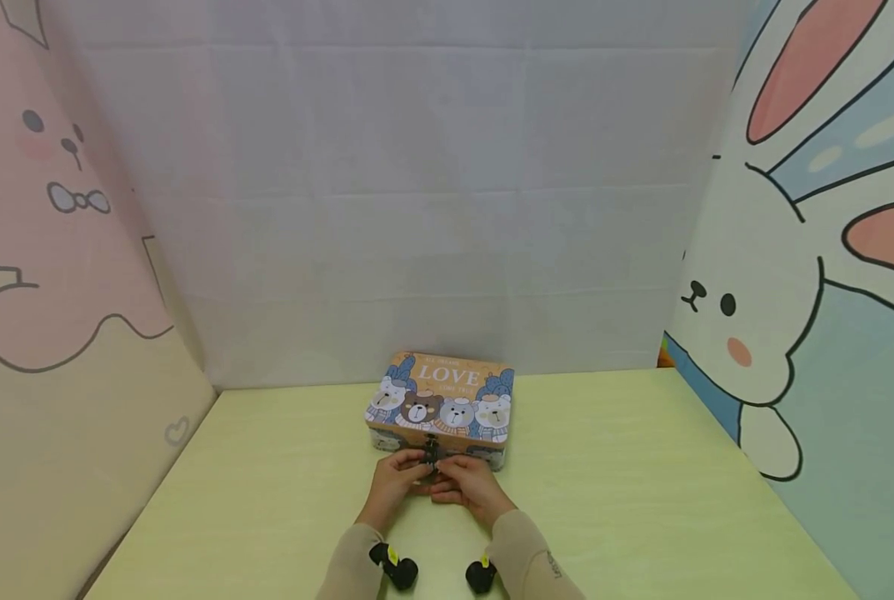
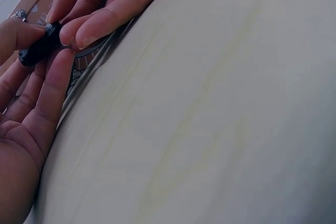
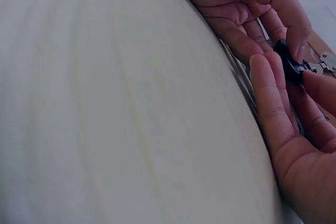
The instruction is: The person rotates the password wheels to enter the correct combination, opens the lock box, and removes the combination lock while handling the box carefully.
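A tin box (image 1: 454, 379) printed with bears and the word LOVE stands lid shut on the table. A small black padlock (image 3: 287, 62) hangs at the metal clasp (image 3: 328, 61) on its front. My left hand (image 1: 392, 485) pinches the padlock from the left, thumb on top and fingers beneath. From the right, my right hand (image 1: 475, 485) holds the other side of it, its thumb close to the left thumb. Fingertips of both hands meet around the padlock (image 2: 41, 46) and partly cover it.
The pale yellow-green table (image 1: 611, 475) reaches back to a white cloth backdrop (image 1: 432, 208). Side panels with a pink cartoon animal (image 1: 57, 275) and a rabbit (image 1: 754, 333) flank it. Black wrist devices (image 1: 400, 573) sit by both sleeves.
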### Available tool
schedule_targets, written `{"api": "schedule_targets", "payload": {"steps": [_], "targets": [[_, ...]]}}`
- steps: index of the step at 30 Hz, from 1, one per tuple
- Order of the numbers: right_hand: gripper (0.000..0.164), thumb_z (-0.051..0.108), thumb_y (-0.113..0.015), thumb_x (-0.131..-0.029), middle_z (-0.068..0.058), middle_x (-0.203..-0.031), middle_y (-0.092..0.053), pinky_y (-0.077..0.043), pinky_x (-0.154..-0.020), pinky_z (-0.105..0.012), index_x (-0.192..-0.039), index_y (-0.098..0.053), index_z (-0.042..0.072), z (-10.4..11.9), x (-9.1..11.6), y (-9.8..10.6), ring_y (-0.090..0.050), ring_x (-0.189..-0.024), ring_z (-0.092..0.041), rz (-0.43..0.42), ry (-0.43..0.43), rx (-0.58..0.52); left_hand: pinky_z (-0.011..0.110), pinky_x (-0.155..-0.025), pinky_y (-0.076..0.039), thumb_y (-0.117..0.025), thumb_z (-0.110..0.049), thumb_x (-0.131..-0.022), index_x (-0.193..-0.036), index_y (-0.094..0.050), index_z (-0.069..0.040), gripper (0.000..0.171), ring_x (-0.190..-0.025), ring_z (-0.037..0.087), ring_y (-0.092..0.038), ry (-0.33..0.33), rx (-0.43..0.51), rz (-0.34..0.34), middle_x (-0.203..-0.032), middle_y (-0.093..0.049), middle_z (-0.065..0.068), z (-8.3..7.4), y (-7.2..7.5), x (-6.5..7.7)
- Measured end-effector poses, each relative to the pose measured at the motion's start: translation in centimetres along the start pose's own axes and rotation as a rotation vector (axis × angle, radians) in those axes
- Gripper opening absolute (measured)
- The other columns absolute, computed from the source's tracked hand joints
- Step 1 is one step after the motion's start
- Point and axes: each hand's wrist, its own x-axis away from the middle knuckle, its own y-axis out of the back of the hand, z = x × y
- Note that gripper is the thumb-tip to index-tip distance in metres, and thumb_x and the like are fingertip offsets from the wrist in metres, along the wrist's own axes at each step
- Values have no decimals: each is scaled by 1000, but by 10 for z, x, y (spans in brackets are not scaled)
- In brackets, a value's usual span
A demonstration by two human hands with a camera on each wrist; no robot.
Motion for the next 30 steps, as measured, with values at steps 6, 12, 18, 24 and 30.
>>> {"api": "schedule_targets", "payload": {"steps": [6,12,18,24,30], "targets": [[22,6,-54,-102,-13,-87,-65,-62,-73,-36,-113,-60,-12,1,-1,0,-69,-71,-18,3,2,3,30,-62,-62,-67,7,-86,-110,-63,17,26,-79,13,-67,7,-6,0,-98,-72,15,1,0,-3],[21,5,-55,-101,-13,-88,-65,-62,-73,-36,-113,-61,-12,1,-2,1,-69,-71,-17,4,10,10,33,-63,-62,-64,11,-87,-110,-61,21,25,-80,16,-68,-10,11,24,-99,-71,22,1,1,-5],[20,5,-55,-101,-13,-88,-64,-62,-73,-36,-112,-61,-11,0,-3,1,-69,-71,-17,0,10,10,33,-64,-62,-65,9,-88,-111,-61,20,27,-80,16,-69,-32,7,23,-98,-71,19,-1,-1,-3],[20,4,-54,-101,-12,-87,-64,-62,-73,-36,-112,-61,-11,0,-4,1,-69,-70,-17,-5,4,10,34,-64,-62,-65,9,-87,-111,-61,20,27,-79,15,-69,-35,21,17,-96,-71,18,1,0,-3],[20,3,-54,-101,-13,-87,-64,-62,-72,-36,-112,-61,-12,-1,-3,0,-69,-70,-17,-13,0,12,35,-65,-63,-64,9,-87,-112,-60,21,28,-79,15,-68,-13,47,6,-99,-70,16,-1,-1,0]]}}
